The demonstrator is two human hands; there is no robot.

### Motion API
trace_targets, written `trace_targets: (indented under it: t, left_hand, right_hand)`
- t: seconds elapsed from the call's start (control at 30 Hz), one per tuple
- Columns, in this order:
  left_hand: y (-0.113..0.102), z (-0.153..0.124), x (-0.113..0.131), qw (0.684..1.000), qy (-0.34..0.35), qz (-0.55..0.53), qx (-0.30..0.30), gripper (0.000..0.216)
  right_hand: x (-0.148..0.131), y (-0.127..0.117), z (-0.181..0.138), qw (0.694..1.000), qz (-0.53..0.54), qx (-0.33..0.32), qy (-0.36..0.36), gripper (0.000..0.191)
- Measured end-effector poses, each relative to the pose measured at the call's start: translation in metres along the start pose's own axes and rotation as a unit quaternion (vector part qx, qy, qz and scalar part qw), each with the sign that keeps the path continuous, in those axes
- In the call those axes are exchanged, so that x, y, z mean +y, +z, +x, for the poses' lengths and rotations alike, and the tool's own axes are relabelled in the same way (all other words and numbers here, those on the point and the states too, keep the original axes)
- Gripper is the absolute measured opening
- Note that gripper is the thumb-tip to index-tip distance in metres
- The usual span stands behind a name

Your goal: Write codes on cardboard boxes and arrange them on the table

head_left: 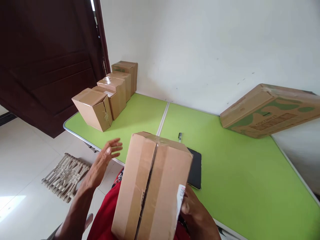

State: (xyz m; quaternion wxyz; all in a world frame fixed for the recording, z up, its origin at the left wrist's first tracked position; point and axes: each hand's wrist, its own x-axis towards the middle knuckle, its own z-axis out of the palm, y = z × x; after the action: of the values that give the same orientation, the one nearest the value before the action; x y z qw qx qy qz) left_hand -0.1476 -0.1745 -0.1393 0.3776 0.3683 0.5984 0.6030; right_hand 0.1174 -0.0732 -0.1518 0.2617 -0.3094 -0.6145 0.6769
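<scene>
you are gripping the taped carton (162,186) by its right side with your right hand (193,208), tilting it above the near edge of the desk (250,173), probably leaning it on your body for support. your left hand (106,160) is hovering apart from it, fingers extended, holding nothing. smaller boxes (116,86) are standing rowed at left, likely saving room. the carton's white label (180,196) is carrying marks, unreadable here; the large box (267,106) is showing print seemingly starting "coco", the rest blurring.
</scene>
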Motion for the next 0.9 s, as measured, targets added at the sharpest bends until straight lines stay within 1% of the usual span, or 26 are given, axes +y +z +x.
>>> trace_targets:
  t: [0.03,0.1,0.17,0.23,0.27,0.33,0.4,0.47,0.57,0.63,0.67,0.73,0.77,0.8,0.83,0.9]
  left_hand:
    - [0.001,-0.001,0.011,0.999,0.043,0.018,0.014,0.075]
    - [0.013,-0.006,0.033,0.990,0.123,0.070,0.008,0.090]
    - [0.031,-0.009,0.052,0.974,0.177,0.143,-0.012,0.098]
    - [0.047,-0.007,0.063,0.961,0.201,0.185,-0.034,0.101]
    - [0.053,-0.005,0.065,0.961,0.200,0.186,-0.045,0.102]
    - [0.060,0.000,0.065,0.970,0.175,0.157,-0.063,0.099]
    - [0.061,0.005,0.062,0.979,0.145,0.120,-0.078,0.094]
    - [0.061,0.008,0.059,0.985,0.116,0.094,-0.090,0.086]
    - [0.061,0.013,0.054,0.990,0.067,0.073,-0.096,0.073]
    - [0.061,0.020,0.047,0.994,0.041,0.053,-0.091,0.065]
    - [0.060,0.024,0.042,0.995,0.033,0.034,-0.088,0.063]
    - [0.058,0.035,0.029,0.996,0.030,-0.008,-0.083,0.058]
    - [0.057,0.040,0.022,0.996,0.031,-0.023,-0.080,0.056]
    - [0.055,0.044,0.015,0.996,0.034,-0.031,-0.077,0.055]
    - [0.055,0.048,0.008,0.996,0.037,-0.031,-0.076,0.056]
    - [0.054,0.052,-0.003,0.996,0.041,-0.015,-0.080,0.059]
  right_hand:
    - [-0.009,0.003,-0.002,0.999,0.045,-0.021,0.017,0.087]
    - [-0.030,0.011,-0.005,0.992,0.096,-0.061,0.046,0.090]
    - [-0.050,0.018,-0.008,0.993,0.073,-0.068,0.057,0.091]
    - [-0.064,0.023,-0.013,0.997,0.022,-0.045,0.059,0.085]
    - [-0.068,0.023,-0.017,0.998,-0.009,-0.025,0.053,0.080]
    - [-0.066,0.021,-0.023,0.995,-0.090,0.014,0.032,0.072]
    - [-0.057,0.016,-0.028,0.982,-0.185,0.048,0.006,0.072]
    - [-0.045,0.013,-0.030,0.962,-0.263,0.073,-0.026,0.074]
    - [-0.038,0.016,-0.027,0.943,-0.312,0.088,-0.070,0.071]
    - [-0.040,0.019,-0.022,0.946,-0.303,0.080,-0.088,0.068]
    - [-0.042,0.019,-0.018,0.951,-0.289,0.068,-0.085,0.067]
    - [-0.042,0.013,-0.007,0.964,-0.259,0.042,-0.053,0.063]
    - [-0.039,0.007,0.000,0.965,-0.258,0.039,-0.029,0.061]
    - [-0.034,-0.001,0.009,0.959,-0.280,0.046,-0.001,0.060]
    - [-0.027,-0.010,0.019,0.945,-0.320,0.065,0.023,0.060]
    - [-0.011,-0.030,0.043,0.893,-0.431,0.116,0.060,0.052]
